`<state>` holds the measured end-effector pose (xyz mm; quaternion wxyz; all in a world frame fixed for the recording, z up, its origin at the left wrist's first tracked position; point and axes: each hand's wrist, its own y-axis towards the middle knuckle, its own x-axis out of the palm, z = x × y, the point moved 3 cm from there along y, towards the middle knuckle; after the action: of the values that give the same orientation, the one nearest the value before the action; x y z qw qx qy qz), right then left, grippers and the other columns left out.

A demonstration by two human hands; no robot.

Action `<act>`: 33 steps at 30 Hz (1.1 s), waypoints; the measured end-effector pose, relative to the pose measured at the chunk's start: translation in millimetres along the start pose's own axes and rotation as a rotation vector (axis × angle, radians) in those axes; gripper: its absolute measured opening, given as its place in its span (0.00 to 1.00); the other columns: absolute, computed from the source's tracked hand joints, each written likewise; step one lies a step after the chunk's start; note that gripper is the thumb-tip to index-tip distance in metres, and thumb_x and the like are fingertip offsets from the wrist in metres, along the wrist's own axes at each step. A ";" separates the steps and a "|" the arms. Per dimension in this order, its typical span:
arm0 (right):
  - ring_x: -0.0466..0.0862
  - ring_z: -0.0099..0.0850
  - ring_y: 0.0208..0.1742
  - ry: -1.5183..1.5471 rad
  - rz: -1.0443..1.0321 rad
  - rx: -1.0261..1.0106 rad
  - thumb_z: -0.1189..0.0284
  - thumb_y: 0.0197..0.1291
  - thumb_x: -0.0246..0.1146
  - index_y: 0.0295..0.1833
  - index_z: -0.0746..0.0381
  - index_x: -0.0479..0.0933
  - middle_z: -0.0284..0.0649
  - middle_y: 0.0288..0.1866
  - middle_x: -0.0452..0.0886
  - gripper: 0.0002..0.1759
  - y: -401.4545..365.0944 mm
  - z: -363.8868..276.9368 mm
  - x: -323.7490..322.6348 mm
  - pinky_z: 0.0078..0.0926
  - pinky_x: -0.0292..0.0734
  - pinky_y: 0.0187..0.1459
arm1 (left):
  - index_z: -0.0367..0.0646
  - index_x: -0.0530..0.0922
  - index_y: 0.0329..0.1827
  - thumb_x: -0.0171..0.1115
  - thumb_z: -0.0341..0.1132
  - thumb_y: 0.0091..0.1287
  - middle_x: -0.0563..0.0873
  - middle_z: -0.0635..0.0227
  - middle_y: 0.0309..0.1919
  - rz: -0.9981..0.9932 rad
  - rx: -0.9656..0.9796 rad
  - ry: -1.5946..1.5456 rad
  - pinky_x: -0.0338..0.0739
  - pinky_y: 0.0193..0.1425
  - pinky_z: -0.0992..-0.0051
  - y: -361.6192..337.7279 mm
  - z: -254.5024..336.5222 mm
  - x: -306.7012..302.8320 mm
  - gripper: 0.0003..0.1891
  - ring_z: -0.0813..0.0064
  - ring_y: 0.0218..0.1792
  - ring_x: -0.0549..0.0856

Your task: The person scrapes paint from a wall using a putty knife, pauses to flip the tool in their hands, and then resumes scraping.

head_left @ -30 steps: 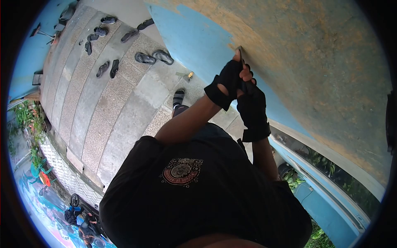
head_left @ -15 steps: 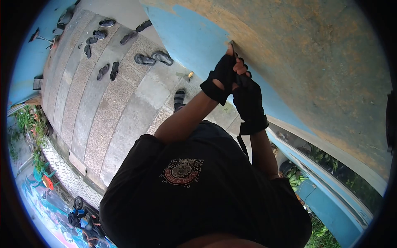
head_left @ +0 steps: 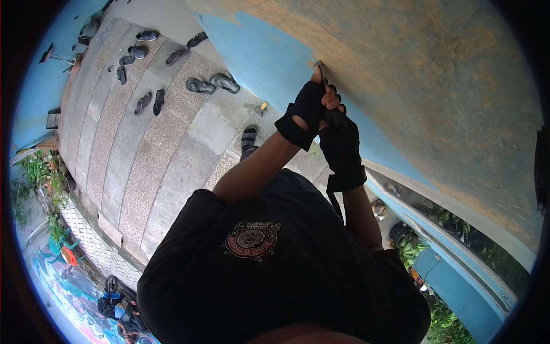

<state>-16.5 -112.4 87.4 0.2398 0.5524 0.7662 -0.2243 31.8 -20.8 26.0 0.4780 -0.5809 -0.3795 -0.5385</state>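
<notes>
Both my hands wear black fingerless gloves and are raised together against the wall. My left hand (head_left: 309, 109) is closed around a thin, flat scraper (head_left: 321, 70), its thumb stretched along the blade. Just below and to the right, my right hand (head_left: 342, 140) is closed at the handle end, close against the left; the handle is mostly hidden by the gloves. The blade's tip touches or nearly touches the wall (head_left: 401, 74), where light blue paint (head_left: 252, 46) meets a bare brownish-grey patch.
Several sandals and slippers (head_left: 200, 85) lie on the striped paved floor (head_left: 172, 137). A small yellow item (head_left: 263, 106) sits near the wall's foot. My sandaled foot (head_left: 248, 137) is close by. Plants (head_left: 51, 189) and a motorbike (head_left: 112, 301) are at lower left; a blue ledge (head_left: 452, 258) runs at right.
Both hands and the scraper have shifted very slightly down and left in view. The hold on the scraper looks the same.
</notes>
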 end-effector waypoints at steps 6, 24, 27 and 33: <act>0.85 0.42 0.41 -0.052 0.086 -0.190 0.76 0.59 0.64 0.53 0.64 0.76 0.49 0.39 0.83 0.16 2.9 -2.1 4.6 0.31 0.78 0.45 | 0.50 0.74 0.25 0.45 0.61 0.75 0.64 0.76 0.13 -0.014 0.028 0.028 0.74 0.35 0.67 -2.4 7.2 -4.0 0.28 0.79 0.17 0.68; 0.85 0.43 0.44 -0.138 -0.049 -0.006 0.76 0.59 0.64 0.54 0.63 0.77 0.48 0.42 0.82 0.16 20.0 11.9 16.5 0.31 0.79 0.46 | 0.51 0.74 0.27 0.44 0.64 0.73 0.65 0.77 0.13 -0.084 0.068 -0.104 0.75 0.37 0.66 10.5 13.1 -16.3 0.28 0.77 0.19 0.70; 0.85 0.43 0.43 -0.093 0.035 -0.103 0.76 0.58 0.65 0.53 0.63 0.77 0.49 0.41 0.82 0.16 -3.8 3.8 -1.9 0.31 0.79 0.45 | 0.50 0.76 0.28 0.42 0.61 0.76 0.65 0.77 0.13 -0.069 0.007 -0.065 0.76 0.37 0.66 -3.5 -5.1 -5.2 0.28 0.79 0.18 0.70; 0.85 0.43 0.43 -0.102 0.005 -0.072 0.76 0.58 0.64 0.52 0.63 0.77 0.48 0.43 0.83 0.15 3.9 1.1 3.6 0.30 0.78 0.46 | 0.50 0.75 0.26 0.43 0.62 0.75 0.65 0.76 0.12 -0.008 0.055 -0.057 0.74 0.35 0.66 -0.6 8.7 -8.0 0.28 0.77 0.17 0.68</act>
<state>-13.6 -109.4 84.0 0.2986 0.5332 0.7592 -0.2240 32.4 -11.7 18.5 0.4809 -0.5810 -0.4099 -0.5129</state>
